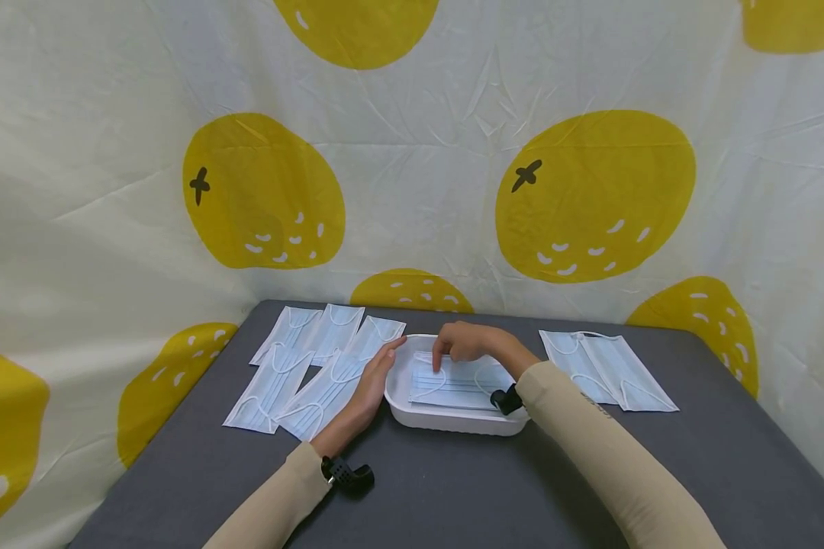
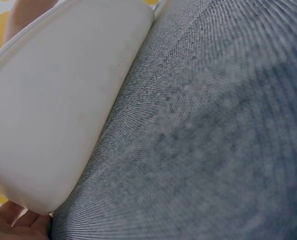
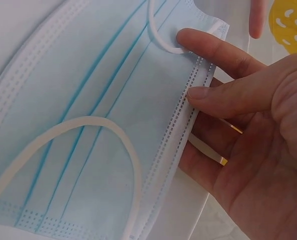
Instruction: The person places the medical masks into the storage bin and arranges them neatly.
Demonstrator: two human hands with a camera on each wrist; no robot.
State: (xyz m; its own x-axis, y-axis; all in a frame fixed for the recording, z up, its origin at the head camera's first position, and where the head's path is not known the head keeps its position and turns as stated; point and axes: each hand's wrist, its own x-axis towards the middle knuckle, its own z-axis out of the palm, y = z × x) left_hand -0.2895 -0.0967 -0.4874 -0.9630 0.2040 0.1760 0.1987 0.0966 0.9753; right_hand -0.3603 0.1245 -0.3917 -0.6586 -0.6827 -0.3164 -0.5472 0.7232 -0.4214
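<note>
A white plastic tray (image 1: 453,421) stands on the dark grey cloth, with pale blue pleated face masks (image 1: 463,390) lying inside it. My left hand (image 1: 371,385) rests along the tray's left side, fingers extended; in the left wrist view its fingertips (image 2: 26,220) touch the tray's outer wall. Over the tray's far side reaches my right hand (image 1: 467,341), index finger pointing down at the top mask. Seen from the right wrist, the thumb and index finger lie on that mask's edge near a white ear loop (image 3: 113,125), and other fingers pass beneath it.
Several more masks (image 1: 264,393) lie spread and overlapping left of the tray. Two masks (image 1: 625,374) overlap on the right. Behind the table (image 1: 419,488) hangs a white curtain (image 1: 419,191) with yellow fruit prints.
</note>
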